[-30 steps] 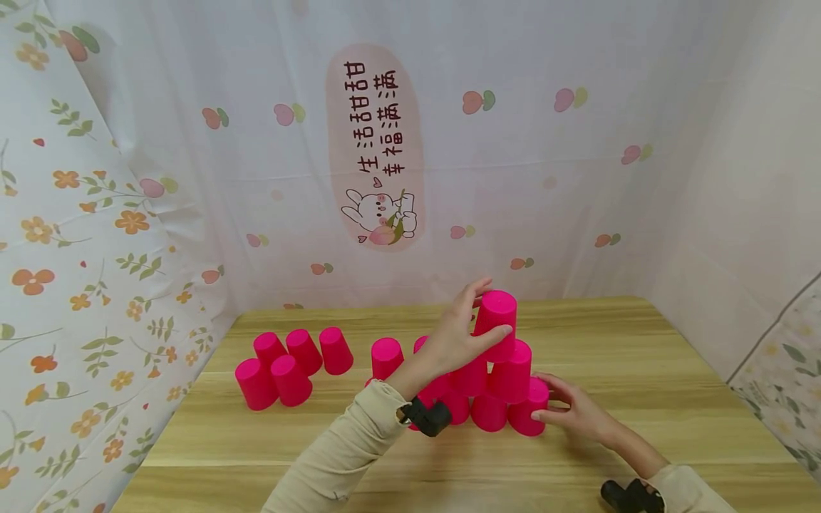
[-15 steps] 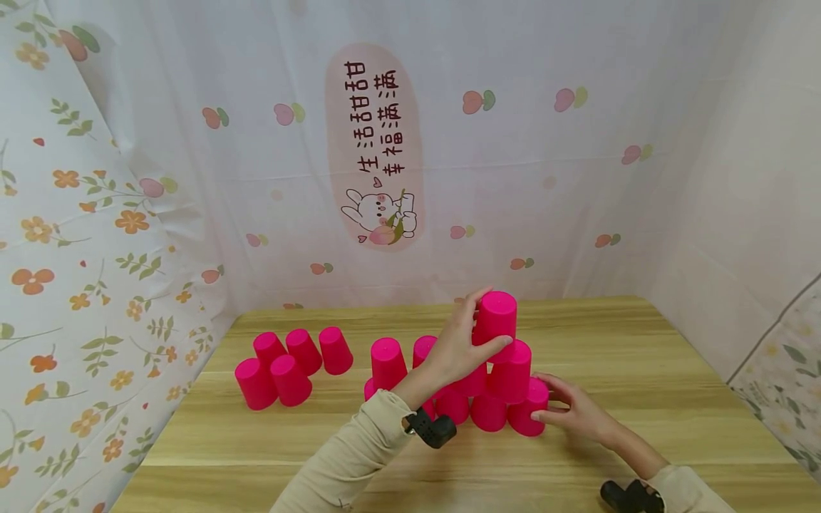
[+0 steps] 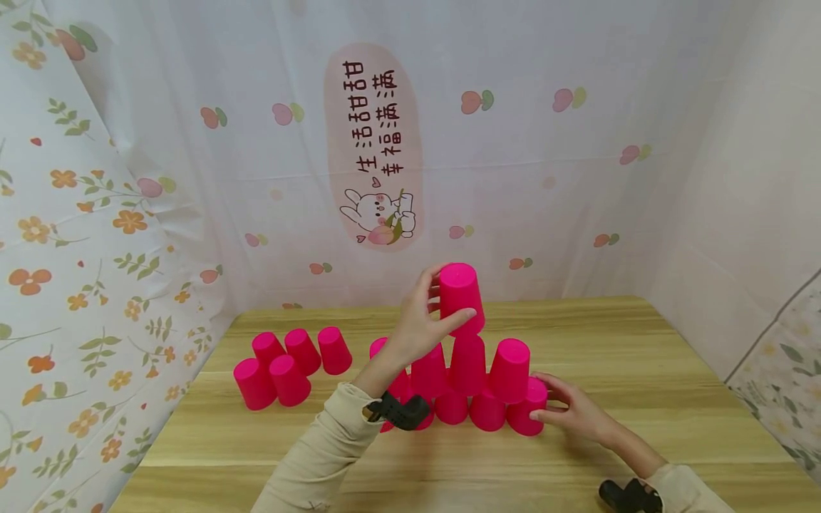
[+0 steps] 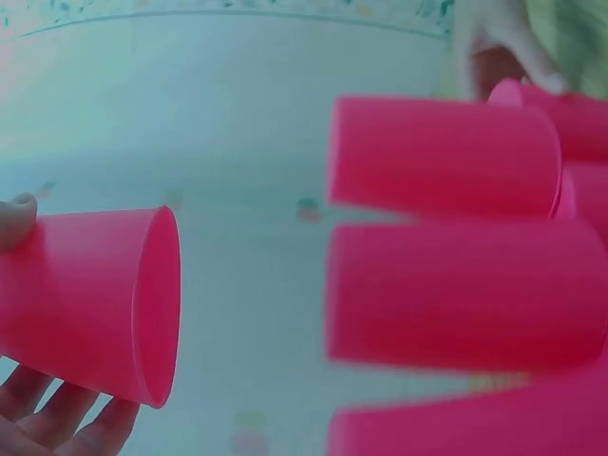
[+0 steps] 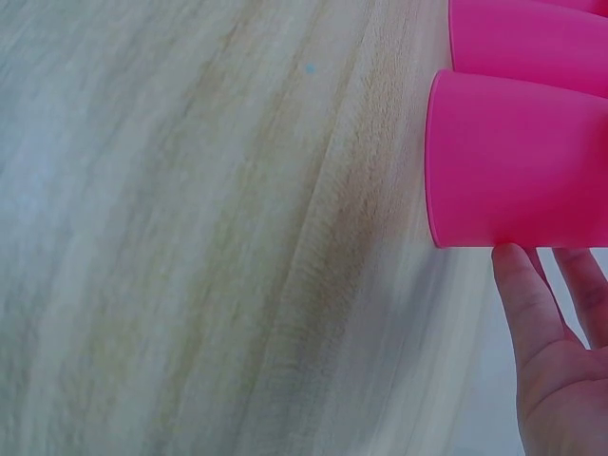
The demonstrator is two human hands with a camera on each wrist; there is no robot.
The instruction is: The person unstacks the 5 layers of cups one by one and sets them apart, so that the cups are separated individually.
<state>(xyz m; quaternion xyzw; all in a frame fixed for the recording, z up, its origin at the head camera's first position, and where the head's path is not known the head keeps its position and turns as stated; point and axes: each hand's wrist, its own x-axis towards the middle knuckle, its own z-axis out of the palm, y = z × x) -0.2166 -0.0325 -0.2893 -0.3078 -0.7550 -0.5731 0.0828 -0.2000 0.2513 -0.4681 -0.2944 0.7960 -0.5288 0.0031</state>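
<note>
In the head view, the left hand [image 3: 413,324] holds a pink cup [image 3: 460,296] between thumb and fingers, mouth down, at twelve o'clock of the two-row stack [image 3: 468,367]. At four o'clock, the right hand [image 3: 574,413], its fingers relaxed, touches the end cup [image 3: 527,419]. In the left wrist view, the held cup is toward eight o'clock, apart from the stack. In the right wrist view, thumb and fingers touch the end cup from four o'clock.

Left arm: the beige-sleeved left forearm [image 3: 314,452] is slanting from the near side toward the far right.
Left hand: the bare left hand [image 3: 413,324] is gripping high up, its left thumb [image 3: 458,320] lying on the near side.
Right arm: the beige-sleeved right forearm [image 3: 691,489] is angling toward the far left.
Right hand: the bare right hand [image 3: 577,413] is holding lower, its right thumb [image 3: 550,416] pointing left.
</note>
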